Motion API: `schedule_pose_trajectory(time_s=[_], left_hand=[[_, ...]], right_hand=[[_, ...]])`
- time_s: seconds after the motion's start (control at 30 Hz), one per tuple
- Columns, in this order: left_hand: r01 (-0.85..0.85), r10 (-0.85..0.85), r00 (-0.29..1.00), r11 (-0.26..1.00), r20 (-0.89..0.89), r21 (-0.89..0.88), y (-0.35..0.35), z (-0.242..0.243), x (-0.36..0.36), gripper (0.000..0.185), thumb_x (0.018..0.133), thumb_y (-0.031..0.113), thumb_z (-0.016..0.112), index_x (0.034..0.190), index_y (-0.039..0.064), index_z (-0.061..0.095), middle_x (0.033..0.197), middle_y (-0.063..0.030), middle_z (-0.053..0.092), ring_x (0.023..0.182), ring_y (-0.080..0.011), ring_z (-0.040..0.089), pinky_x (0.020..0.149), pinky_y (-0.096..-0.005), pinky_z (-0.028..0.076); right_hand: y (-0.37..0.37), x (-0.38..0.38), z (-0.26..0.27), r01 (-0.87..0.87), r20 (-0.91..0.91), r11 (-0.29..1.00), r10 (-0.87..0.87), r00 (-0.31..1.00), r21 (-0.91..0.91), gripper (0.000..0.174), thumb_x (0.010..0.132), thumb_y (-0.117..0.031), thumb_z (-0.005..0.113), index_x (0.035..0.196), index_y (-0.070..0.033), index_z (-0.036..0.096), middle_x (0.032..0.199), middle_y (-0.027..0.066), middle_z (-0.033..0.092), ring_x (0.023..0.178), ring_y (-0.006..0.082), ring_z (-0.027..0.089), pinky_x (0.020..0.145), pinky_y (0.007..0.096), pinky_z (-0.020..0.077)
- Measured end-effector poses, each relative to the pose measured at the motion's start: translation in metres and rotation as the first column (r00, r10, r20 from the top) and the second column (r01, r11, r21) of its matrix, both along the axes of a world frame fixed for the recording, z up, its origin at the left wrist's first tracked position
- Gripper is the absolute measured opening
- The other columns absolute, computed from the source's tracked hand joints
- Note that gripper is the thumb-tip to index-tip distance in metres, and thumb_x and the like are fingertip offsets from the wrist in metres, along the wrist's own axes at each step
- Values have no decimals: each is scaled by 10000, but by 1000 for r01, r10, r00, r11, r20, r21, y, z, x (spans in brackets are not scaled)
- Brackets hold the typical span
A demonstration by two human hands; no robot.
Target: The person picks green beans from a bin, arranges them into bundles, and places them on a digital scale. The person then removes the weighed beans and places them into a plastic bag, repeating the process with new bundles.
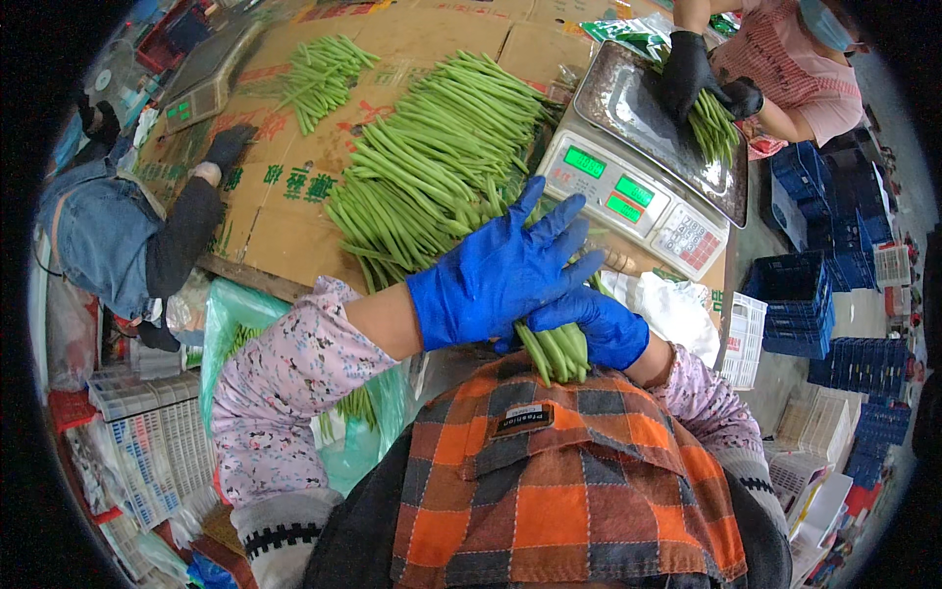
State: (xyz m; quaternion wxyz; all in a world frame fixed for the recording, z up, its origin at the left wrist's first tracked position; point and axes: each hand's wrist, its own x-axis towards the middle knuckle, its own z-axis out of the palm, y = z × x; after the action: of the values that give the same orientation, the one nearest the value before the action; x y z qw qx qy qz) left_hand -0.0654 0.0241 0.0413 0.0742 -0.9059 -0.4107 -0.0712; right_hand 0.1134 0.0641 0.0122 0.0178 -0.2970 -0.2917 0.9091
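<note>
Both my hands wear blue gloves and meet close to my checked apron. My right hand (592, 327) is closed around a bundle of green beans (553, 352), whose ends stick out below it. My left hand (500, 269) lies over the top of the bundle, fingers stretched out and partly spread, palm hidden. Just beyond it a large pile of green beans (434, 162) lies on the cardboard-covered table (276, 247). A smaller pile of beans (324, 77) lies farther back on the left. Past my right hand stands a digital scale (633, 199) with lit displays.
At the upper right a co-worker's black-gloved hands (688, 73) hold beans over the scale's tray. Another co-worker's dark-gloved hand (229, 145) rests on the table at left, near a second scale (195, 107). A green plastic bag (394, 397) with beans hangs beside my left arm.
</note>
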Motion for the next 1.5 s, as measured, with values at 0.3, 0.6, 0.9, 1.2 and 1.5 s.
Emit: schedule_pose_trajectory(time_s=[0.3, 0.6, 0.9, 1.2, 1.5], left_hand=[[-174, 169, 984, 974, 49, 143, 7, 13, -6, 874, 754, 507, 645, 1501, 304, 238, 1526, -154, 253, 1422, -353, 204, 1109, -632, 99], [291, 550, -73, 810, 832, -510, 3, -10, -9, 1000, 713, 230, 843, 1475, 34, 226, 1358, -151, 456, 1217, -254, 493, 1017, -363, 410], [101, 480, -84, 876, 873, -472, 5, -72, 12, 791, 689, 124, 815, 1351, 19, 397, 1310, -126, 513, 1172, -212, 524, 981, -345, 439], [48, 508, -124, 861, 852, -507, 6, -121, 14, 780, 694, 171, 827, 1336, 5, 419, 1284, -141, 540, 1126, -209, 555, 942, -365, 465], [397, 520, -592, 853, 616, -338, -6, -29, 7, 449, 813, 74, 713, 1228, 25, 548, 1153, -73, 627, 1028, -154, 614, 866, -292, 509]], right_hand=[[3, -7, -14, 288, -74, 956, -291, 954, -54, 615, 775, -5, 674, 1335, -64, 428, 1136, 126, 617, 929, 262, 652, 781, 379, 573], [17, -2, -4, 361, -172, 578, -357, 918, 732, 550, 778, -84, 726, 1268, -20, 485, 1168, 85, 596, 1004, 192, 602, 873, 329, 505], [23, -46, -54, 306, -284, 107, -180, 942, 946, 768, 755, -174, 770, 1387, -18, 363, 1334, 148, 502, 1203, 246, 508, 1007, 367, 406], [26, -50, -111, 312, -290, 310, -114, 950, 898, 960, 733, -61, 790, 1476, -4, 185, 1426, 143, 416, 1289, 207, 423, 1069, 342, 343], [23, -35, -18, 308, -266, 594, -160, 951, 743, 883, 745, -61, 786, 1451, -28, 256, 1368, 104, 466, 1227, 183, 460, 1014, 319, 393]])
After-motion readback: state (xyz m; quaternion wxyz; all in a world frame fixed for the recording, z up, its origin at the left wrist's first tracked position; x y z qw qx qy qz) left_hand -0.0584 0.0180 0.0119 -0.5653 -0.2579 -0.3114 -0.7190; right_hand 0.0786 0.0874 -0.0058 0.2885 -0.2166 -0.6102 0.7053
